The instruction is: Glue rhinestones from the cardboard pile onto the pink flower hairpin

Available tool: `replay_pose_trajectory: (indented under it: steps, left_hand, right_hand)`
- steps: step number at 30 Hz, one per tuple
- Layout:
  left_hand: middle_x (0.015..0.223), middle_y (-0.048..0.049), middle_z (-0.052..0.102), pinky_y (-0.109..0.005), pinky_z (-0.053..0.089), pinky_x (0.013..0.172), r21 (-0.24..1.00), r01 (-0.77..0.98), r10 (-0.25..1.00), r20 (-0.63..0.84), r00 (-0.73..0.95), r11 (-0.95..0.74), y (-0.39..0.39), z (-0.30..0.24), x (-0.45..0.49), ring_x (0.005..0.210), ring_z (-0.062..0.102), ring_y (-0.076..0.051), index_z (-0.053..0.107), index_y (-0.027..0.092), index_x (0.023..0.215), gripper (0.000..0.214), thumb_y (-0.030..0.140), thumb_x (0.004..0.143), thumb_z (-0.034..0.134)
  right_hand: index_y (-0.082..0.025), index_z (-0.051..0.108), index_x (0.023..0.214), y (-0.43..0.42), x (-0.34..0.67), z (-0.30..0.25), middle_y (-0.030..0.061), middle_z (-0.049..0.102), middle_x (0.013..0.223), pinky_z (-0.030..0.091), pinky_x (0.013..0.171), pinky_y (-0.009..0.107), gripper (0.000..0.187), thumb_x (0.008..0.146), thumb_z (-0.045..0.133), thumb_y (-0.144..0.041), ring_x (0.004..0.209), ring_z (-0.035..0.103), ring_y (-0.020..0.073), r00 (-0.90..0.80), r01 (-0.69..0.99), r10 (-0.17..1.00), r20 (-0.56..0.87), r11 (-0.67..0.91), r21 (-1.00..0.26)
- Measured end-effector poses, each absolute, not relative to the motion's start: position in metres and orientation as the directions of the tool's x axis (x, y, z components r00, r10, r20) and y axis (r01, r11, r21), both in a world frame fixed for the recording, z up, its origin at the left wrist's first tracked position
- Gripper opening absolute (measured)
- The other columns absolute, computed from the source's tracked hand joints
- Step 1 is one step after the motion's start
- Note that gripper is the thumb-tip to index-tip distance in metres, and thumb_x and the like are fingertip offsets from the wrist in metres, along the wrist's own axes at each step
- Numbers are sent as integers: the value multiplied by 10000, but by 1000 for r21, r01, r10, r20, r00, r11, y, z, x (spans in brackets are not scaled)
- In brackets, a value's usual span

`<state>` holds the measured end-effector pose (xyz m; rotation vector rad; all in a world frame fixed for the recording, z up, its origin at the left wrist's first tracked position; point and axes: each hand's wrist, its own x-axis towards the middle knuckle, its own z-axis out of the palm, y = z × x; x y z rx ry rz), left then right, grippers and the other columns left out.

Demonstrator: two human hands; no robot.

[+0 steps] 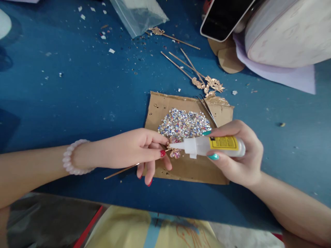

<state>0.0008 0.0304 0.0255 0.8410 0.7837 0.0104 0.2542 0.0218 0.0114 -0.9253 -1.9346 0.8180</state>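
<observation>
My left hand (147, 150) pinches a gold hairpin (121, 171) between thumb and forefinger, its thin stick running out below the palm to the left. Pink stones show on the hairpin's ornate head, partly behind the nozzle. In my right hand (240, 155) is a clear glue bottle (203, 146) with a yellow label, lying level. Its white nozzle points left, at the hairpin's head; whether the tip touches is not clear. Just beyond, a heap of small shiny rhinestones (183, 122) lies on a cardboard sheet (204, 172).
Metal tweezers (208, 111) rest on the cardboard's far right. Several gold hairpins (199, 74) lie behind it. A clear plastic bag (139, 17) is at the back, a phone (223, 19) and a round white object (289, 34) at the back right. White scraps dot the blue table (77, 96).
</observation>
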Motion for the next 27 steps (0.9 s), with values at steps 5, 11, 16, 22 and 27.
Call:
replay_pose_trajectory:
  steps: [5,11,16,22,27]
  left_hand:
    - [1011,-16,752,-98,479,472,695,296,304,-601,739,655,30,23,1,520,660,-22,629,176,1145,217,168,1058,431]
    - [1030,-21,747,-97,483,467,718,282,302,-568,765,636,29,18,0,531,671,-26,614,171,1146,212,163,1062,419]
    - [1027,-23,743,-92,482,470,728,271,304,-552,776,629,29,18,0,530,666,-20,594,159,1125,198,164,1067,404]
    - [1027,-14,739,-89,475,467,739,265,309,-540,783,620,29,16,0,532,665,-18,582,160,1094,198,139,1058,388]
    - [1023,-22,745,-104,469,458,713,279,304,-572,762,643,29,21,0,535,667,-32,612,165,1122,197,177,1058,425]
  right_hand:
    - [-256,632,935,21,254,13,-4,659,715,469,393,240,193,931,698,-437,477,583,105,-386,302,840,381,505,-809]
    - [-268,636,929,21,254,13,-1,677,691,457,366,268,190,927,700,-447,459,586,125,-389,336,841,375,509,-793]
    - [-265,636,929,20,254,13,-6,694,694,443,355,262,176,934,696,-431,443,587,118,-401,349,835,377,520,-780]
    - [-262,637,922,19,254,12,-19,690,683,432,353,246,187,935,694,-440,426,576,102,-398,364,835,381,525,-770]
    - [-279,652,913,19,253,13,-19,696,681,416,350,263,184,927,697,-456,433,579,113,-384,373,847,368,507,-777]
